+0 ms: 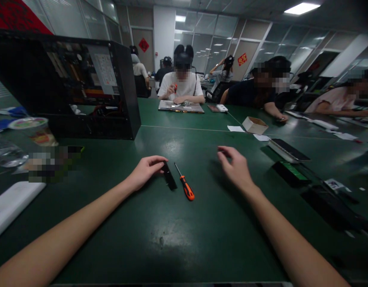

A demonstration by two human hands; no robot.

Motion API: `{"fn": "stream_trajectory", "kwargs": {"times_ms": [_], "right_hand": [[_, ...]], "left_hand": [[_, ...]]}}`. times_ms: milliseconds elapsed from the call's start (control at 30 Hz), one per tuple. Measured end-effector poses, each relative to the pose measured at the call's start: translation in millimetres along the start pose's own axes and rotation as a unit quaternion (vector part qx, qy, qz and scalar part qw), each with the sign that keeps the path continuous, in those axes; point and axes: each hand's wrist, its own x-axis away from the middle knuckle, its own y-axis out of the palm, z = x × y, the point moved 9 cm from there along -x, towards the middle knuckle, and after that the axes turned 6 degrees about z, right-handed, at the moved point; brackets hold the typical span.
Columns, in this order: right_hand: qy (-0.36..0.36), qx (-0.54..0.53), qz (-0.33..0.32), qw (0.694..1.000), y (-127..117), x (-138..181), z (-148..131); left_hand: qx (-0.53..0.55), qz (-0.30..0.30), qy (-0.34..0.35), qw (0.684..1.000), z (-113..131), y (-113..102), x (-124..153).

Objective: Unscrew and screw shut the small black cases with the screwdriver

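My left hand (148,171) has its fingertips and thumb closed on the upper end of a narrow black plate-like part (170,177). That part slants toward me, its lower end close to the green tabletop; whether it touches the surface I cannot tell. Just right of it lies a screwdriver (187,189) with an orange and black handle, its shaft pointing away to the upper left. Over the table on the right, my right hand (236,169) is empty, fingers loosely bent and the thumb apart from them.
An open black computer case (122,87) stands at the back left. A cup (37,129) and a white object (16,203) are at the left. On the right are a small open box (255,125), a dark-topped device (288,150) and black electronics (330,207). A co-worker (181,83) sits opposite.
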Motion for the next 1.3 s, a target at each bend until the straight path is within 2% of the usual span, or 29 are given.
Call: {"fn": "stream_trajectory", "kwargs": {"times_ms": [100, 200, 333, 433, 567, 633, 667, 700, 767, 800, 833, 867, 900, 967, 1033, 1100, 1200, 1300], "right_hand": [[-0.015, -0.099, -0.113, 0.988, 59, 39, -60], [0.072, -0.271, -0.216, 0.935, 88, 72, -88], [0.186, -0.386, -0.295, 0.854, 98, 89, -94], [0.231, -0.448, -0.324, 0.800, 101, 93, -95], [0.264, -0.484, -0.329, 0.767, 101, 96, -95], [0.270, -0.475, -0.326, 0.772, 96, 90, -90], [0.261, -0.458, -0.316, 0.789, 90, 83, -84], [0.240, -0.427, -0.298, 0.819, 80, 71, -76], [0.161, -0.310, -0.222, 0.910, 46, 37, -52], [0.107, -0.213, -0.171, 0.956, 23, 19, -39], [0.050, -0.091, -0.108, 0.989, -4, 2, -26], [0.007, 0.042, -0.054, 0.998, -30, -11, -12], [-0.001, 0.168, -0.018, 0.986, -53, -21, 5], [0.068, 0.347, 0.007, 0.935, -99, -30, 49], [0.151, 0.409, 0.030, 0.899, -140, -26, 85], [0.233, 0.436, 0.030, 0.869, -169, -15, 116], [0.311, 0.451, -0.010, 0.837, -183, 2, 149], [0.330, 0.455, -0.046, 0.826, -180, 9, 168]], "left_hand": [[0.041, 0.001, -0.002, 0.999, 3, 11, 7], [0.106, -0.014, -0.004, 0.994, 9, 21, 15], [0.107, -0.017, 0.021, 0.994, 20, 25, 21], [0.073, -0.010, 0.061, 0.995, 27, 23, 23], [0.043, -0.009, 0.090, 0.995, 28, 24, 23], [0.026, -0.009, 0.100, 0.995, 28, 23, 23], [0.008, -0.008, 0.106, 0.994, 28, 23, 23], [-0.020, -0.009, 0.114, 0.993, 28, 23, 23], [-0.098, -0.022, 0.138, 0.985, 30, 25, 24], [-0.140, -0.035, 0.153, 0.978, 32, 27, 25], [-0.172, -0.051, 0.169, 0.969, 34, 30, 27], [-0.192, -0.063, 0.183, 0.962, 35, 33, 28], [-0.205, -0.076, 0.194, 0.956, 37, 35, 30], [-0.214, -0.094, 0.215, 0.948, 39, 40, 33], [-0.220, -0.099, 0.225, 0.944, 40, 42, 34], [-0.227, -0.100, 0.228, 0.942, 39, 42, 34], [-0.229, -0.107, 0.235, 0.939, 38, 44, 35], [-0.230, -0.110, 0.239, 0.937, 38, 44, 35]]}}
